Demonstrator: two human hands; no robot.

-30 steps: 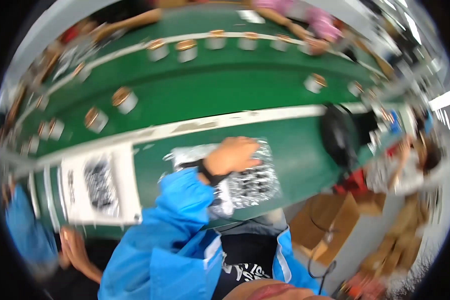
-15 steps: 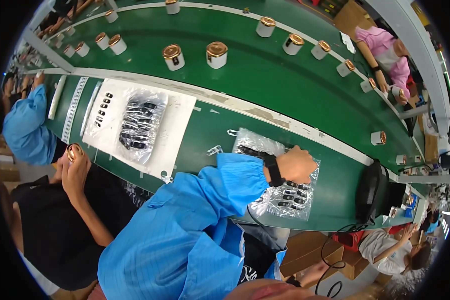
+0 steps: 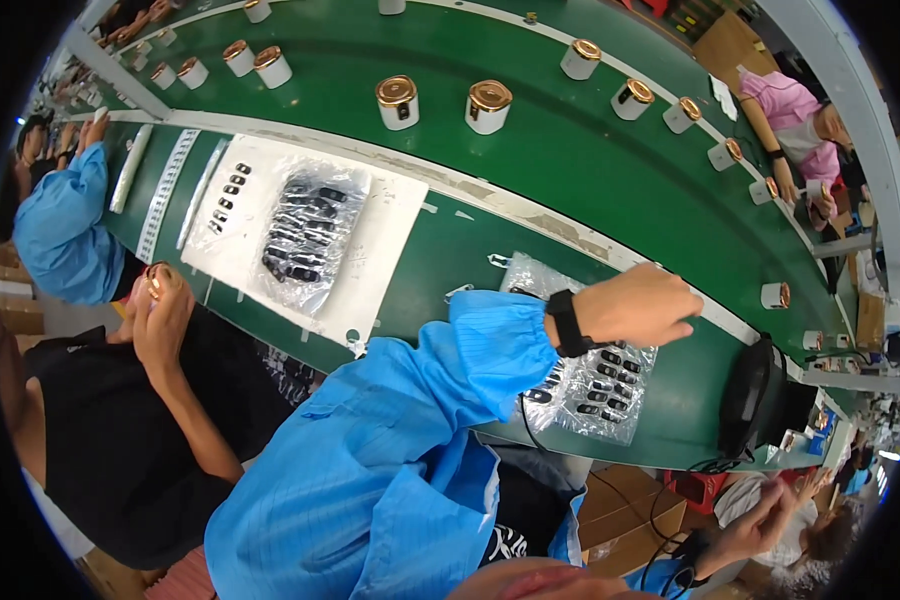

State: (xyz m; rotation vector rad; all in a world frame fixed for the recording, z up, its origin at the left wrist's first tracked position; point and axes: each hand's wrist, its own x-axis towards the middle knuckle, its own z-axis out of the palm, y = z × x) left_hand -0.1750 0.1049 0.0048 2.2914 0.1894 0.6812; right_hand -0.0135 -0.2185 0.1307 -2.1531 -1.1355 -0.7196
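Note:
My left hand (image 3: 642, 306), in a blue sleeve with a black wrist strap, hovers palm down above the far right part of a clear plastic bubble sheet (image 3: 625, 425). Thumb and fingers are apart, and nothing shows in them. Small black oval parts (image 3: 610, 385) lie in rows on the sheet, some hidden by the hand and sleeve. My right hand (image 3: 755, 525) is raised at the lower right, beyond the table's near edge. Its fingers look stretched out, with no object visible in them. A black strap is round that wrist.
A white board (image 3: 395, 235) carries another plastic-wrapped batch of black parts (image 3: 310, 230). White canisters with copper lids (image 3: 488, 107) stand on the green line beyond the ledge. A black device (image 3: 750, 395) with a cable is at right. A co-worker's hands (image 3: 160, 315) hold a copper-lidded piece at left.
My left hand has lifted off the plastic sheet and moved right. My right hand has come up into fuller view at lower right. The whole view has shifted a little.

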